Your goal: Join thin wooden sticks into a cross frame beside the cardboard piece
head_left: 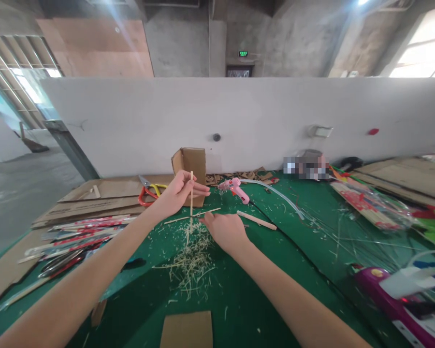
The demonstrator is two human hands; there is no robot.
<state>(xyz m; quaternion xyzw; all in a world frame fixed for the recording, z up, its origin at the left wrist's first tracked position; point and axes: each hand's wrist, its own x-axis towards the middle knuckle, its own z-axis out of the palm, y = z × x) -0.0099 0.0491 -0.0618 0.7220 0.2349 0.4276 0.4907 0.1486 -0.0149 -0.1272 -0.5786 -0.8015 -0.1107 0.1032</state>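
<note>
My left hand pinches a thin wooden stick, which stands upright with its lower end near a second thin stick lying across it. Just right of that crossing, my right hand is closed, knuckles up; its fingertips are partly hidden, and what they hold cannot be made out. Below both hands spreads a heap of fine wood shavings. A pink glue gun lies beyond my right hand, and a thicker pale wooden stick rests beside it. Behind my left hand stands a folded cardboard piece.
Scissors with red and yellow handles lie on cardboard sheets at left, above wrapped stick bundles. A black cord crosses the green table toward a purple power strip. A white partition closes the back. A cardboard square lies in front.
</note>
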